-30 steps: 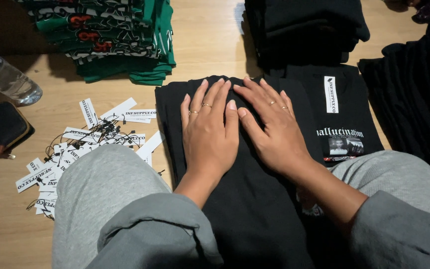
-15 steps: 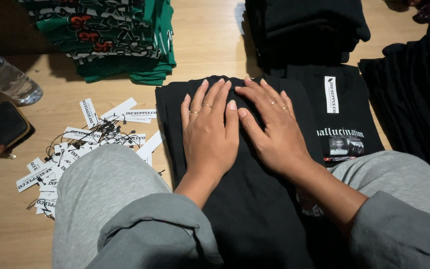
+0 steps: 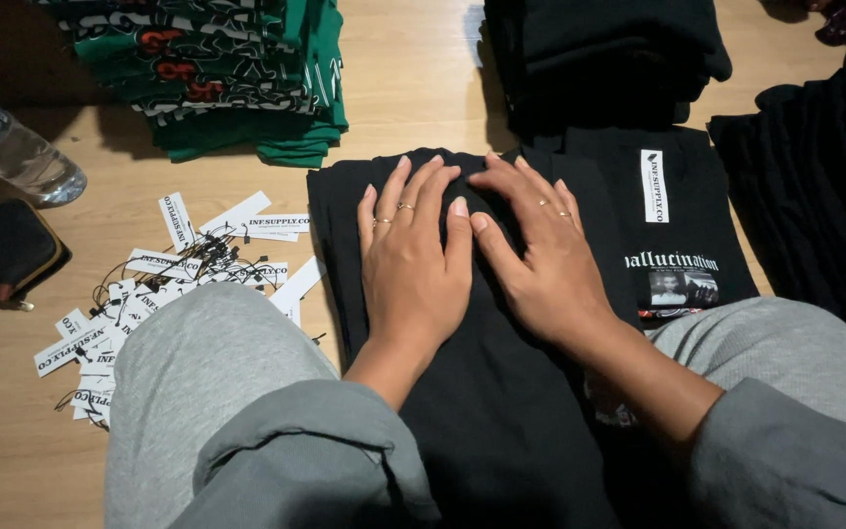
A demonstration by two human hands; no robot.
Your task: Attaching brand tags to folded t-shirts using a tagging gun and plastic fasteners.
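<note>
1. Two hands lie flat on a folded black garment (image 3: pixel 501 411) spread on the wooden floor (image 3: pixel 413 88) between the person's grey-trousered knees (image 3: pixel 208 392). The left hand (image 3: pixel 413 269) and the right hand (image 3: pixel 540 260) sit side by side, thumbs touching near the middle.
2. Fingers of both hands are loosely spread and pressed palm-down on the cloth — nothing is pinched or gripped. Thin rings show on several fingers.
3. The garment looks soft, light and limp, so it should crease and slide easily under a palm; its folded edges at the top and left side seem the sensible places to take hold.
4. Just beside it on the right lies another black garment with a printed graphic (image 3: pixel 673 279), perhaps partly tucked under the first — the overlap is hard to read in the dark cloth.
5. Beyond stand a stack of green printed shirts (image 3: pixel 237 78) and a stack of black clothes (image 3: pixel 609 54).
6. To the left lie scattered white paper tags (image 3: pixel 178 284), a dark wallet (image 3: pixel 2 250) and a plastic bottle (image 3: pixel 12 152).
</note>
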